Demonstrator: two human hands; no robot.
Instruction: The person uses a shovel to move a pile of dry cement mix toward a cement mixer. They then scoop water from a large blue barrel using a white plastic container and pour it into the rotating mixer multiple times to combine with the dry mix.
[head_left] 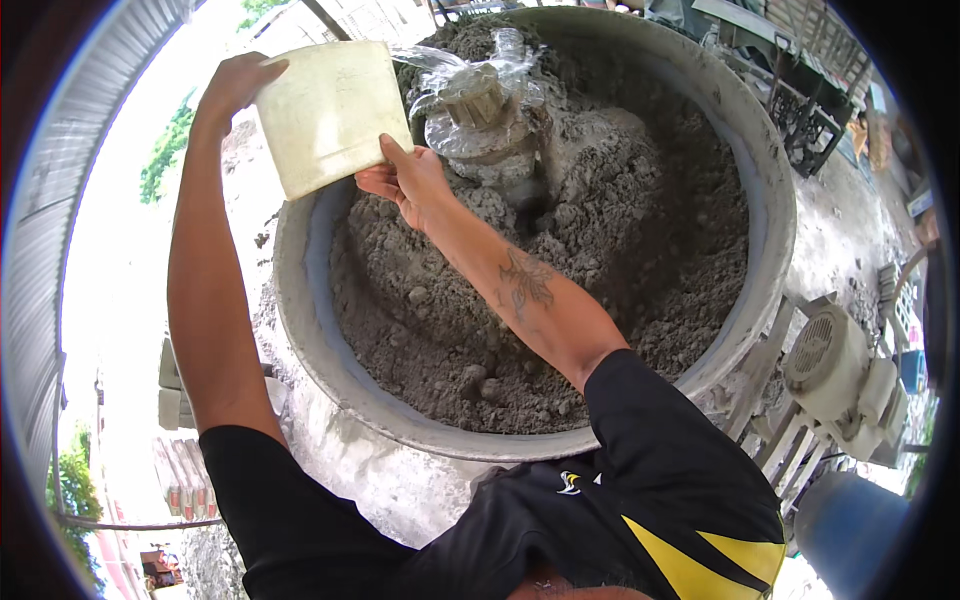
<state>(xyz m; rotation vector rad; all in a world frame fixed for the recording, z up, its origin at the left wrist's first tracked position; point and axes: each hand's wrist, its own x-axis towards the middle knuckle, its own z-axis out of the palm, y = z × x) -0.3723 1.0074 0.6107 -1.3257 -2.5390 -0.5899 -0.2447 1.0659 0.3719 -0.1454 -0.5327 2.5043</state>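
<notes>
A cream plastic container is tilted over the far left rim of a large round mixing drum. My left hand grips its far left corner, while the fingers and thumb of my right hand are closed on its near right corner. From the container's far right side, water streams out and splashes over the round central hub in the drum. Around the hub lies a grey, crumbly cement-like mix, heaped unevenly and darker at the right. The container's inside is hidden from me.
A motor-like machine with a vented round end sits right of the drum, above a blue barrel. Stacked blocks stand at the left. A corrugated metal wall runs along the far left; metal frames stand at the far right.
</notes>
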